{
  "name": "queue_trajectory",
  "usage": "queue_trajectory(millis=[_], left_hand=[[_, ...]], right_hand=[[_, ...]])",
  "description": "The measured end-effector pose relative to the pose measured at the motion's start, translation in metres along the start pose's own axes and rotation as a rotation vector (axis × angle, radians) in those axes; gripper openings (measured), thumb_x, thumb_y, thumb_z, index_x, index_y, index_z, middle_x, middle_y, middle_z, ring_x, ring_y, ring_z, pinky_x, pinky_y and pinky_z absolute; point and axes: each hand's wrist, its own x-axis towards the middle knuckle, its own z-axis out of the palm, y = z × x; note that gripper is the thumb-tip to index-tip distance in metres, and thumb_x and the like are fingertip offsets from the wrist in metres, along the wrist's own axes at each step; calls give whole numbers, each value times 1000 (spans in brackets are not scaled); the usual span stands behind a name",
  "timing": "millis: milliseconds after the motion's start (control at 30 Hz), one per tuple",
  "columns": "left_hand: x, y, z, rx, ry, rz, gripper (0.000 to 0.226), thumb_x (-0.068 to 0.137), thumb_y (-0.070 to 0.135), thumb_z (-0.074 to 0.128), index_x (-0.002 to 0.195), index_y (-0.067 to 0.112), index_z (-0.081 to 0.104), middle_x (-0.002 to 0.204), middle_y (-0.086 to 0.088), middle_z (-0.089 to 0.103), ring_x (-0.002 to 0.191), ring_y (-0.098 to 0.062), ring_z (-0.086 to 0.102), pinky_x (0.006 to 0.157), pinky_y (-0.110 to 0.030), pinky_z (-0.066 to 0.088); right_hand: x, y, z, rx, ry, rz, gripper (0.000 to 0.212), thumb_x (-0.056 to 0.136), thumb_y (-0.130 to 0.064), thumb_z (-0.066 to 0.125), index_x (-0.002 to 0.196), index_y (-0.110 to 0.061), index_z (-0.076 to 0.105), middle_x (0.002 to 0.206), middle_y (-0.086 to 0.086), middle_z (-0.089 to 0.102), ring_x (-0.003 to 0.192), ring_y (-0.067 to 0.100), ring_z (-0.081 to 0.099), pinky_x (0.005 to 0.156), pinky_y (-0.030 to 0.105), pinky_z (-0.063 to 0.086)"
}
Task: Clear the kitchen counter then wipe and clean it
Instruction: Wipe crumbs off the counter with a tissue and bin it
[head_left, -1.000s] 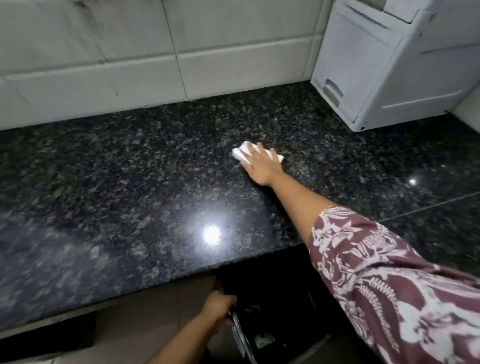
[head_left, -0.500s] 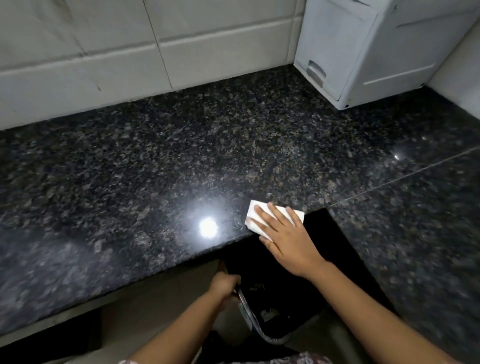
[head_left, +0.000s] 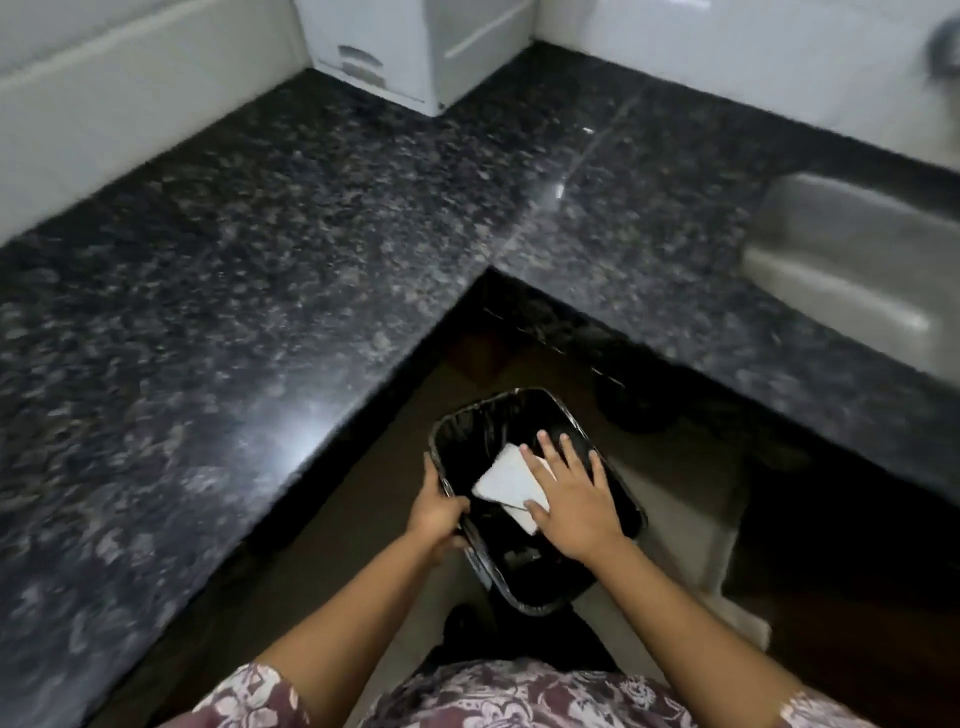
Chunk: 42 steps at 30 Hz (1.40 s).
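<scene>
The dark speckled worktop (head_left: 260, 260) has an L shape, and its two front edges meet in an inner corner just beyond the bin. The person stands in this corner, over a brown floor (head_left: 332, 551). The room there is narrow: one edge runs along the left side and the other along the right.

The left hand (head_left: 436, 512) holds the black bin (head_left: 524, 605) by its left rim, with the grip curled around the rim. The bin has a black liner bag. Its long axis points away from the person, toward the inner corner.

The right hand (head_left: 576, 504) is over the mouth of the bin, palm down, with its grip spread flat on the white folded wipe (head_left: 504, 478). I cannot tell if the thumb pinches it. The wipe is above the bin opening, off the worktop. Its long axis seems to go from far left to near right, and one corner points to the left hand. A second layer shows at its near edge.

Inside the bin it is dark; some small pieces lie at the bottom, but they are too unclear to name.

A steel sink (head_left: 857, 270) is set into the right branch of the worktop. A white appliance (head_left: 415, 47) stands at the far wall.
</scene>
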Motion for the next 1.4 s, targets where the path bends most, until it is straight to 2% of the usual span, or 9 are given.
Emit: queue_trajectory(millis=[167,267,567,767,833,900,967,1233,1400], left_hand=[[-25,-27,38,209,-225,72,101,85,1,63,149,47,-1,145,-6,45,95,-29,63,82,-53,55],[-44,-43,62,418,-259,74,99,84,9,62,149,44,-2,135,-6,53,88,-33,67,66,-44,58],[-80,-117,149,606,-292,32,71,84,14,66,141,30,27,106,-13,63,88,-33,65,81,-54,55],[-89,-183,231,683,-341,80,63,89,-12,51,143,11,29,91,-12,60,65,-16,57,45,-14,47],[-72,-208,254,671,-343,31,69,86,-7,55,143,24,30,84,-10,63,68,-19,59,53,-17,52],[-48,-235,275,703,-346,-10,73,74,18,64,131,52,33,89,-7,68,81,-28,65,75,-39,58],[-17,-266,294,753,-360,-49,75,70,22,60,131,54,32,95,-6,70,88,-31,66,84,-55,54],[77,-364,361,862,-470,-79,79,63,33,55,138,44,32,86,-6,72,88,-37,67,82,-54,54],[86,-386,389,825,-478,-27,61,77,25,56,130,49,38,79,1,71,73,-26,61,71,-39,48]], right_hand=[[-92,40,33,171,-6,338,68,99,-42,38,153,-32,-3,160,-2,-15,148,22,-10,117,47,4],[-140,58,64,266,-58,467,70,99,-41,39,152,-31,-5,159,-2,-20,147,22,-12,117,46,10],[-246,115,147,532,-12,687,69,99,-32,42,153,-26,0,160,-7,-15,148,20,-4,116,41,22],[-291,171,226,630,-97,766,68,99,-32,42,154,-24,2,159,-4,-18,148,22,4,115,38,26],[-296,189,253,634,-129,785,68,99,-33,42,154,-23,3,159,-3,-18,147,23,8,113,38,27],[-296,208,284,624,-172,805,67,99,-34,41,154,-23,4,159,-3,-19,146,22,13,110,38,28],[-290,225,319,622,-192,825,67,99,-35,41,154,-23,5,160,-2,-17,145,23,17,110,38,28],[-260,271,435,658,-206,935,69,96,-35,44,154,-20,7,161,0,-10,147,23,9,116,40,22],[-259,282,474,618,-150,1026,71,95,-36,45,154,-22,7,160,-5,-15,148,26,-4,116,42,21]])
